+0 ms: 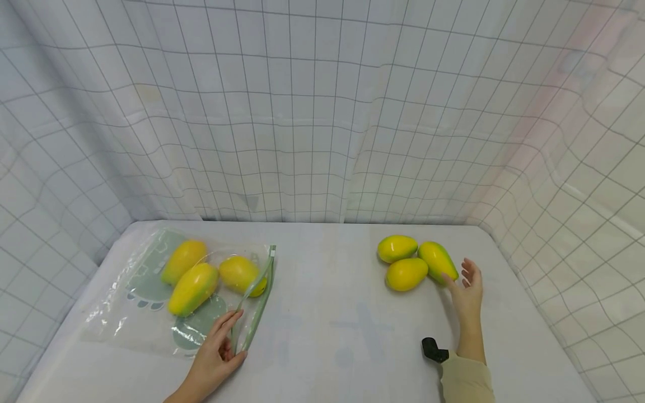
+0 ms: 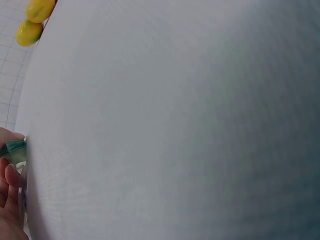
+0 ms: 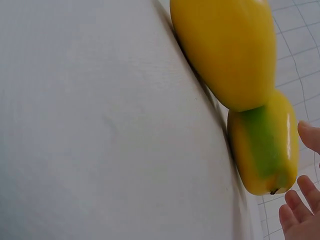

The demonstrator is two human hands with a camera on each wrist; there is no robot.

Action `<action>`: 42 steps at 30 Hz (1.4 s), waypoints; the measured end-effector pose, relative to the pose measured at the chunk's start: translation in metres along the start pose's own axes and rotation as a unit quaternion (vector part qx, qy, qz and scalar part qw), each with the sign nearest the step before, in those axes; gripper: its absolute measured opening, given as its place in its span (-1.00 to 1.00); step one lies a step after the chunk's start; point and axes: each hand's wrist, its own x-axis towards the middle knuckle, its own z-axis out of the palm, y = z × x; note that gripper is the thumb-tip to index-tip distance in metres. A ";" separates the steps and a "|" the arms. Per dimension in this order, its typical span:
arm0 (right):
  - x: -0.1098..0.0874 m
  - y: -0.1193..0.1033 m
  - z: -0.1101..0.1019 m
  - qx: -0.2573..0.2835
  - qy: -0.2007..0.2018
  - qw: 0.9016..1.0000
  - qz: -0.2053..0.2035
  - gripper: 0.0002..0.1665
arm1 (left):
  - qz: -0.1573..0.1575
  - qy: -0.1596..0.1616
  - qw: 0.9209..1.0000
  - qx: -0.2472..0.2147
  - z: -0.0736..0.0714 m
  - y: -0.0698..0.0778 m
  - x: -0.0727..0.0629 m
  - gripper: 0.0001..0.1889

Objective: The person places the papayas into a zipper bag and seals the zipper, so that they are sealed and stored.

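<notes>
A clear zip bag (image 1: 146,330) with a green zip strip and pale green prints lies at the left of the table, holding three yellow-green mangoes, among them the front mango (image 1: 194,290). My left hand (image 1: 214,352) grips the lower end of the bag's mouth, and its fingers and thumb show around the green strip (image 2: 16,150) in the left wrist view. Three more mangoes lie together at the right. Beside the rightmost mango (image 1: 436,262), my right hand (image 1: 467,294) has its fingers spread, with the thumb overlapping the fruit's lower end in the head view.
The other two loose mangoes, a rear mango (image 1: 397,248) and a front mango (image 1: 406,275), lie just left of the rightmost one. A black device (image 1: 434,351) sits by the right wrist. Gridded white curtains (image 1: 312,123) surround the white table (image 1: 332,336).
</notes>
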 end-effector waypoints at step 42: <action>0.008 0.024 0.007 -0.041 -0.059 0.996 0.049 -0.17 | -0.039 -0.011 0.999 -0.005 -0.002 0.004 -0.001 -0.15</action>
